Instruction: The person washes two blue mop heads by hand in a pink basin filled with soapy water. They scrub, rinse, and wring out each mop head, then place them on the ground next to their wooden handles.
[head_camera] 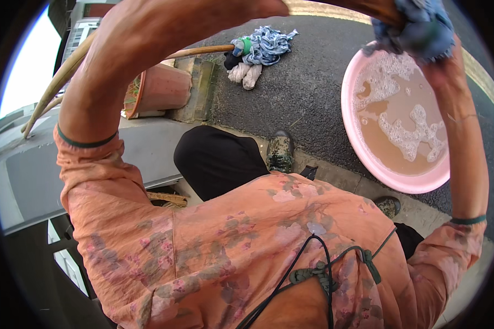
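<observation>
My right hand (438, 74) is raised at the upper right, shut on a blurred bundle of frayed blue cloth (430, 39). A dark brown, wood-like piece (380, 10) runs into this bundle from the top edge. Below the hand stands a pink plastic basin (348, 111) of murky brown water with patches of suds. My left arm arches across the top left. Of my left hand (269, 8) only a part shows at the upper edge, and its grip is out of sight.
A rag mop (271, 45) with blue strips and a wooden handle (206, 50) lies on the asphalt (308, 82). Pale cloth bundles (247, 76) touch it. Left of them is a terracotta-coloured plant pot (162, 88). My camouflage shoes (280, 152) rest by the concrete edge (337, 174).
</observation>
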A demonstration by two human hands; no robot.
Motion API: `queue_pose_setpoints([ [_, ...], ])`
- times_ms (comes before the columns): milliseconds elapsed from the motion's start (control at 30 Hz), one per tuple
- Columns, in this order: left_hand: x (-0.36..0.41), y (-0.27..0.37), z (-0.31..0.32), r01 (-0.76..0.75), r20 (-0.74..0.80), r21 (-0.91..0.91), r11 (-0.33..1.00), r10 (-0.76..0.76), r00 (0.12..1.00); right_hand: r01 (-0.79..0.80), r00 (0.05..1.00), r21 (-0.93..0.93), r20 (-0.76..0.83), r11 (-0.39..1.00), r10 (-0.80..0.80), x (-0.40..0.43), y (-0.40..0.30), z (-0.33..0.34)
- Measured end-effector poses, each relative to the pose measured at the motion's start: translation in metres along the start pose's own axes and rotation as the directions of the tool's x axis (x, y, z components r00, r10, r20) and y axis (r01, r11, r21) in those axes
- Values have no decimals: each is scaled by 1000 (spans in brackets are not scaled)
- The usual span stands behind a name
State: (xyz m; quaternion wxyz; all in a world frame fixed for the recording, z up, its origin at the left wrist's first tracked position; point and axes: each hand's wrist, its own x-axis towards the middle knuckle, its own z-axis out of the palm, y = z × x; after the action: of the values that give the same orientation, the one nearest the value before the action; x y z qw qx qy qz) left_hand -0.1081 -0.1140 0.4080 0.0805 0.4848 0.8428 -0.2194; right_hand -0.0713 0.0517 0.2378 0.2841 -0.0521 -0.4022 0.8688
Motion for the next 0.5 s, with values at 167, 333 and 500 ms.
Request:
queue_pose_setpoints([
  [167,56,1,55,-591,-462,49,805,543,701,-267,936,-223,172,938,308,16,-15,-144],
  [333,100,92,96,-523,-251,-40,852,498,830,-580,812,-112,6,807,584,-11,1,-276],
  [500,125,154,154,-475,12,-83,876,478,879,-663,733,-370,-145,650,665,-48,33,-320],
])
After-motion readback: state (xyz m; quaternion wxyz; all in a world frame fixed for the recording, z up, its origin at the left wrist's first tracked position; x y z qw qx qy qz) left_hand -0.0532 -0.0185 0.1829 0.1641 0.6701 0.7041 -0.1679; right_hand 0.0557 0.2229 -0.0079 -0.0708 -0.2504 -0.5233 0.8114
